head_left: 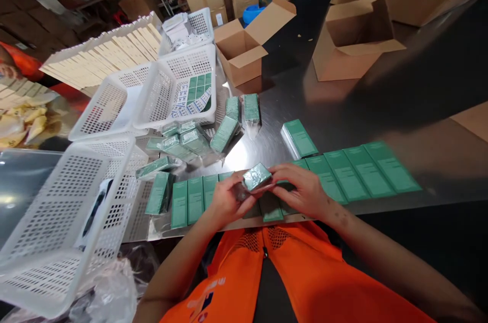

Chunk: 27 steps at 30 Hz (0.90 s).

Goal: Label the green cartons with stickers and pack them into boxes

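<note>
Green box [256, 176] pinched between left hand [227, 200], right hand [303, 192]; underside hidden

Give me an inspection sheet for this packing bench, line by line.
Surface: shiny steel bench top, reflective.
Job's things: small green box in clear film, held in both hands; flat green boxes in a row along the near edge.
Clutter: white perforated plastic baskets, loose film-wrapped green boxes, open brown cardboard cartons.
Grips: left hand and right hand both shut on the small box.
Cables: nothing seen.
Surroundings: stacked cartons behind; orange vest on the wearer.
</note>
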### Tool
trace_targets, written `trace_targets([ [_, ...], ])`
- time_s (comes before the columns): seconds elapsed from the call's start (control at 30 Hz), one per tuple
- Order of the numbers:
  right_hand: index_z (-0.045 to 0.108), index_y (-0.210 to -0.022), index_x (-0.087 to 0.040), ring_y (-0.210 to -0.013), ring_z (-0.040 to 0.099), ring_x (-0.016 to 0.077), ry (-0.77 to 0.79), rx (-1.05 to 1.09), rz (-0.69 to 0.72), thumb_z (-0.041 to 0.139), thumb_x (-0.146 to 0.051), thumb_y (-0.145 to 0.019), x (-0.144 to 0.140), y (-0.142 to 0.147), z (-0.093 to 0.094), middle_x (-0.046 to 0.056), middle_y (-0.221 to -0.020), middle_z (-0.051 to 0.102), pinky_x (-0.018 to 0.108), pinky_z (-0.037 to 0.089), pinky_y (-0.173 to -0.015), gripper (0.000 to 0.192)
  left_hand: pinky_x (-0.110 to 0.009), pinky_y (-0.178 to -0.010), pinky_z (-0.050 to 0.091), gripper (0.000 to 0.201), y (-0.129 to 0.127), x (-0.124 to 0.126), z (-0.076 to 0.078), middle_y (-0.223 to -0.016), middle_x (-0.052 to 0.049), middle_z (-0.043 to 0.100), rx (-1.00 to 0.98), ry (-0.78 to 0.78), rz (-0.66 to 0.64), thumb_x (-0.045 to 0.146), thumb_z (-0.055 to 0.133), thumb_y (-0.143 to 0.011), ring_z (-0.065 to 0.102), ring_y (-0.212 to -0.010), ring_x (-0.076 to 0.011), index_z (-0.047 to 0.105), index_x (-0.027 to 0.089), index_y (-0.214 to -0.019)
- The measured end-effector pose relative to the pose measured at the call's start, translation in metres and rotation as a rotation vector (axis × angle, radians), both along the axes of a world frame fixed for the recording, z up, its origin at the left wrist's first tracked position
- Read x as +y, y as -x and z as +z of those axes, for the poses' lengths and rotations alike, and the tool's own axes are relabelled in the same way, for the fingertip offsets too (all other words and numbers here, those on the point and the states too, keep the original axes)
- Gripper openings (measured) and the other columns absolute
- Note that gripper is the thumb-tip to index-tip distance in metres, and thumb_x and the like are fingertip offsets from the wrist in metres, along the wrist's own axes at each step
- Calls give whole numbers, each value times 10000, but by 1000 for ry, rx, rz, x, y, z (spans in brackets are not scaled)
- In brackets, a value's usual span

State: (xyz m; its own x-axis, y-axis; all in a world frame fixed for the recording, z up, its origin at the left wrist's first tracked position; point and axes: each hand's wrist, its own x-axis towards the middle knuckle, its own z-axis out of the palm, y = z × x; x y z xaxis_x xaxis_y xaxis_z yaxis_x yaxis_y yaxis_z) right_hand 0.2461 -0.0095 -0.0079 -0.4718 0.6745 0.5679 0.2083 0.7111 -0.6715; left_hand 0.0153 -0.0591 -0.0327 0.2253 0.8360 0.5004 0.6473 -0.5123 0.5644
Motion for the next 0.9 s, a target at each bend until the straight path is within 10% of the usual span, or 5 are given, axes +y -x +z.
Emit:
trace_targets([
  [0.23, 455, -1402, -226, -931, 731, 273, 417, -256, 7, 805, -587, -760, 10, -8, 8, 98, -1105, 732, 399, 602, -777, 816, -309, -623, 516, 755, -9, -5, -7, -990, -64, 691, -92, 425, 26, 205, 634, -726, 660, -648, -171, 346, 170, -1423],
  [0.37, 531, -1399, -304, -978, 699, 233, 391, -214, 188, 702, -496, -896, 26, -1, 29, 63, -1221, 692, 383, 577, -859, 565, -287, -604, 484, 771, -16, -4, 3, -1034, -68, 691, -186, 589, 67, 211, 668, -729, 648, -652, -159, 356, 175, -1432],
  [0.6, 522, -1351, -316, -950, 665, 216, 448, 184, 5, 605, -596, -930, 88, 8, 52, 35, -1129, 675, 351, 561, -786, 512, -232, -508, 402, 335, -26, -11, 8, -696, 33, 633, -493, 616, 97, 211, 565, -765, 532, -523, -118, 619, 202, -1096],
  [0.67, 532, -1351, -289, -925, 656, 230, 428, 69, -46, 605, -592, -919, 119, 5, 43, 43, -1072, 683, 372, 550, -789, 532, -249, -532, 400, 111, -23, -15, 13, -630, 16, 599, -458, 494, 71, 234, 543, -795, 531, -548, -129, 649, 200, -797],
  [0.9, 659, -1300, -251, -1147, 565, 363, 335, -709, -291, 541, -548, -921, 173, -19, -9, 134, -1175, 661, 522, 474, -934, 496, -299, -522, 340, 610, 3, -43, 18, -534, -5, 476, -395, 325, 69, 650, 456, -944, 458, -530, -149, 515, 197, -540],
])
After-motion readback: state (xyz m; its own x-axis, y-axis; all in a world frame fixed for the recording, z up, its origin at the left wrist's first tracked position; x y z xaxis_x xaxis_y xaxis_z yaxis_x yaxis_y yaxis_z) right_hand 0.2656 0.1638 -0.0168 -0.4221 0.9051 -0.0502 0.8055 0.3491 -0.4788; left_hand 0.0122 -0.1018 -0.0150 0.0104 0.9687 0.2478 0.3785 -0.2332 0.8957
